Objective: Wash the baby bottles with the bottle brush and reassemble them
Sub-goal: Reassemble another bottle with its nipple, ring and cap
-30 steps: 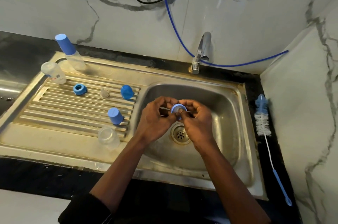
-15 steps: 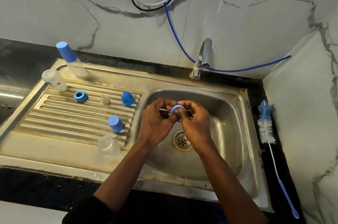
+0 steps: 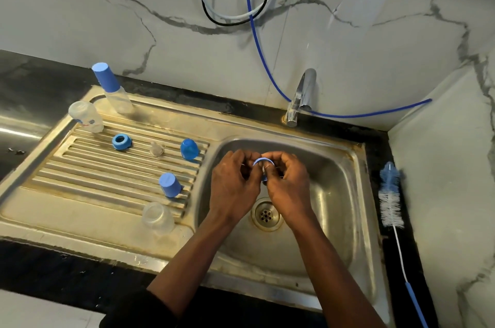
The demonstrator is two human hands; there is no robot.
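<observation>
Both your hands are over the sink basin (image 3: 356, 193), and both are curled and pinching one blue screw ring (image 3: 263, 160). Your left hand (image 3: 235, 185) grips its left edge and your right hand (image 3: 288, 188) its right edge. Your fingertips nearly meet across the ring, so only its top arc shows between them; whatever is under the ring is hidden, can't tell. The ring is held up off the steel, with the drain (image 3: 265, 214) right below your fingers and the tap (image 3: 301, 97) beyond them on the far rim. The other parts sit left of your left fingers (image 3: 242, 159) on the ribbed drainboard (image 3: 80, 210). A blue dome cap (image 3: 189, 149) is nearest, then a clear nipple (image 3: 156, 148), then a second blue screw ring (image 3: 122, 142) lying flat, all apart from each other. A blue cylinder cap (image 3: 170, 184) stands open end down, left of and nearer you than your fingers. A clear open bottle (image 3: 157, 218) stands just beside it at the near edge of the ribs. Far left of your fingers, an uncapped bottle (image 3: 85, 116) and a capped bottle (image 3: 115, 92) stand near each other at the back corner. The bottle brush (image 3: 389, 202) lies well to the right of your right fingers (image 3: 278, 159) on the black counter, bristles away from you, in neither hand. A blue hose (image 3: 257, 41) runs down the wall above your fingers and passes behind the tap.
</observation>
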